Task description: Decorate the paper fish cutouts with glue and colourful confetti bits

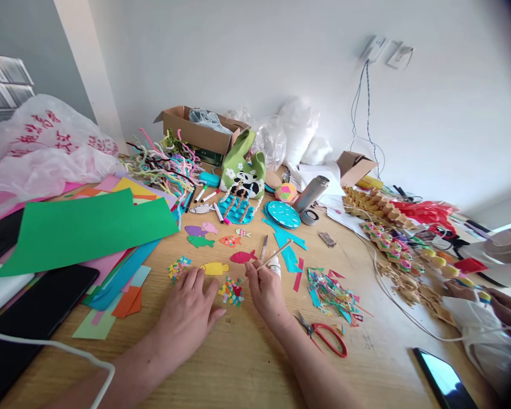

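Note:
My left hand (186, 307) lies palm down on the table, fingers spread, with its fingertips at the lower edge of a yellow paper fish (215, 268). Between the fingers of my right hand (267, 291) is a thin wooden stick (281, 250), slanting up to the right. A red paper fish (242, 257) lies just beyond that hand. Small piles of paper confetti (231, 291) and more confetti (179, 268) flank the left hand. Farther back are purple (195, 230), green (201, 241) and orange (230, 241) paper fish. A white bottle (275, 266) is partly hidden behind my right hand.
Red-handled scissors (330, 339) and a heap of paper scraps (334, 292) lie to the right. Coloured paper sheets (89, 230) cover the left side. A steel flask (311, 193) stands at the back. Another person's hand (505, 307) is at the far right, near a phone (443, 378).

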Action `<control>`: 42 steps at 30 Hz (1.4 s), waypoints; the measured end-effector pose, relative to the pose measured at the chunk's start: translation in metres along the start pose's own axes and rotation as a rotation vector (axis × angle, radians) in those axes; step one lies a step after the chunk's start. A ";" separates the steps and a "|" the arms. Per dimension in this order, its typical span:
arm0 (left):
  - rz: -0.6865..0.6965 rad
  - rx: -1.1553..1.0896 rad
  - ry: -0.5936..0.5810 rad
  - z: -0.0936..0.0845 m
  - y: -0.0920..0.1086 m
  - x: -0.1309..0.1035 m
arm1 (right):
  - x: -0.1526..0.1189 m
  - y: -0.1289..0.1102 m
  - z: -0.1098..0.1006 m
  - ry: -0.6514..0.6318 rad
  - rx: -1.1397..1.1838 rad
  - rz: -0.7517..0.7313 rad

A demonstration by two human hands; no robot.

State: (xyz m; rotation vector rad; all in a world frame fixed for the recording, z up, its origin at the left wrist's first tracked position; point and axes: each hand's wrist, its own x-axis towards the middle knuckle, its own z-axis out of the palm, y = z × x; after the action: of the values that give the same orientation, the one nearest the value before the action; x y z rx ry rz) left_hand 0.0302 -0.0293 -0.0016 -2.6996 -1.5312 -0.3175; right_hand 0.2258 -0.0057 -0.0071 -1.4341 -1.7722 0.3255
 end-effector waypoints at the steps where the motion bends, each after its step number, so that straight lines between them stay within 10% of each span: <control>1: -0.001 -0.002 -0.003 0.000 0.000 0.000 | 0.000 -0.001 0.000 0.001 -0.001 0.016; 42: 0.027 -0.003 -0.054 -0.007 0.001 -0.001 | 0.005 0.005 0.003 0.041 -0.097 0.000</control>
State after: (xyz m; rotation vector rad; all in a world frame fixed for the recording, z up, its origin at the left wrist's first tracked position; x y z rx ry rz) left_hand 0.0290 -0.0317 0.0046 -2.7512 -1.5065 -0.2479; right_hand 0.2270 0.0017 -0.0099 -1.4980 -1.7755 0.2114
